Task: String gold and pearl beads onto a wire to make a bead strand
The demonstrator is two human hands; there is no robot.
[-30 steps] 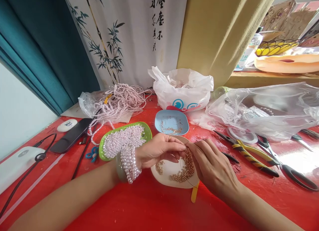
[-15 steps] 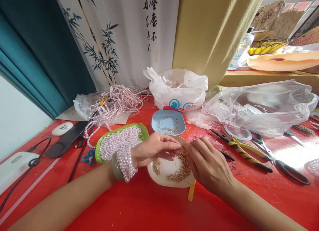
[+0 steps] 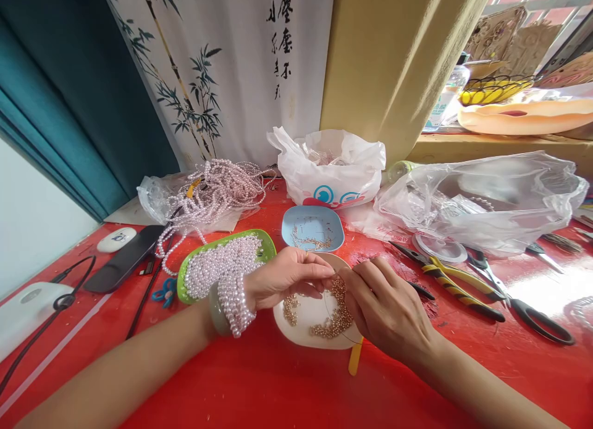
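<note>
Head view of a beading bench with a red table top. The left hand and right hand met over a shallow white dish of small gold beads, their fingertips drawn together at one spot just above the beads; each hand was closed in a fine pinch. A thin thread curved down from the meeting point across the dish, and it appeared to be what both pinches held, though whether a bead sat between the fingers could not be told. Working directly above the dish placed loose beads within reach and would let a dropped one fall back among the rest.

The left wrist carried a coil of strung pink pearls beside a pale green bangle, which kept the finished length off the table.

A green tray of loose pink pearls lay just behind the left hand, and a small blue dish of fine metal findings just behind the white dish: each supply in its own container, close to the hands. Further pearl strands were heaped behind the tray. Yellow-and-black pliers and black-handled scissors lay to the right, near the right hand. A white printed plastic bag and a clear plastic bag stood at the back.
</note>
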